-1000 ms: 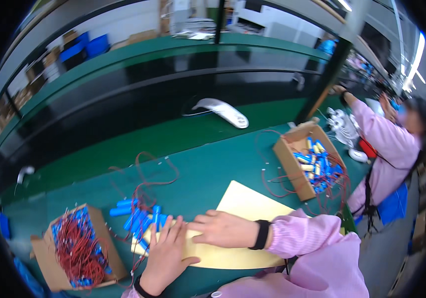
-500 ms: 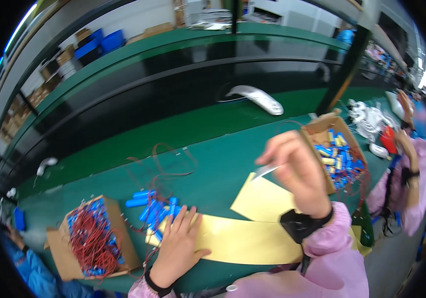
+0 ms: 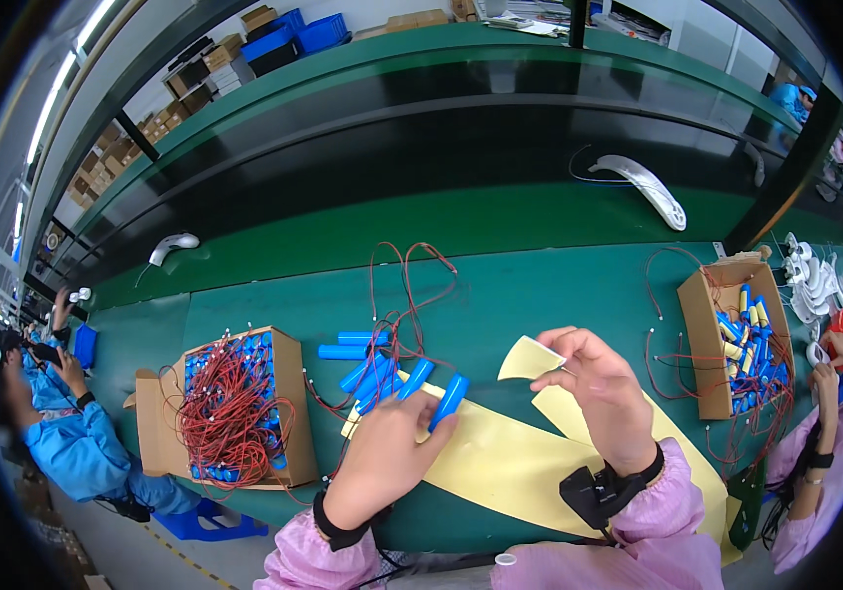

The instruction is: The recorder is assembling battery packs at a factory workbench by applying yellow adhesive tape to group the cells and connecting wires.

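My left hand [image 3: 387, 452] is closed at the pile of blue batteries, with one blue cylindrical battery [image 3: 451, 398] tilted up between thumb and fingers. Several more blue batteries [image 3: 372, 377] lie just beyond it, their thin red and black wires [image 3: 404, 305] looping away over the bench. To the right, my right hand [image 3: 610, 401] is raised and pinches a small curved piece of yellow sticker paper [image 3: 530, 360] with a pale underside. Beneath both hands stretches a long yellow sheet [image 3: 500, 467], and another yellow sheet crosses it under my right wrist.
An open cardboard box [image 3: 292, 403] of wired blue batteries stands left. Another box [image 3: 705, 344] at right holds blue batteries with yellow wraps. White curved housings [image 3: 643, 189] lie on the far ledge. Co-workers sit at both sides, one in a blue jacket [image 3: 82, 442].
My left hand has come off the yellow sheet and taken hold of a battery. My right hand has lowered, now holding the yellow piece steady. The view has swung left.
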Tool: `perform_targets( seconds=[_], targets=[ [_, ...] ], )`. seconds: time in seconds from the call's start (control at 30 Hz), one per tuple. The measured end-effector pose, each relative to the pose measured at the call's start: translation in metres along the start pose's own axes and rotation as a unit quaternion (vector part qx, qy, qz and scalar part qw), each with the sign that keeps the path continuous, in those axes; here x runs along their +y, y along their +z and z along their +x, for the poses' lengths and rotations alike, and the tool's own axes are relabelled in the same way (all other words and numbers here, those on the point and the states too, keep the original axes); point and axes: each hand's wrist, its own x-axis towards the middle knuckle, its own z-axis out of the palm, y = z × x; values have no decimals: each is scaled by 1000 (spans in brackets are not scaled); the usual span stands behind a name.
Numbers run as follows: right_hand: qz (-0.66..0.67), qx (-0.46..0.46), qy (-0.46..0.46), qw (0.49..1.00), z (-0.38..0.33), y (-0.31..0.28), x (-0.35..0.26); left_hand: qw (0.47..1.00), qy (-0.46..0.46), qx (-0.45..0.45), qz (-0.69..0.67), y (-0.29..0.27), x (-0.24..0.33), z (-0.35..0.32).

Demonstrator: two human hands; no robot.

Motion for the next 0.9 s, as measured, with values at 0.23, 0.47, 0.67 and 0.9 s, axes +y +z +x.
perform_targets(
  seconds=[0.23,0.47,0.67,0.9],
  targets=[
    [113,86,-38,989,-9,16,17,890,-24,-32,-454,13,-8,13],
    [83,145,13,986,-9,29,37,899,13,-15,-437,32,-9,13],
    [75,139,11,987,-15,39,41,895,33,-14,-444,37,-22,12],
    [130,105,-26,986,-14,42,45,821,-14,-89,-564,24,-14,15]
  ],
)
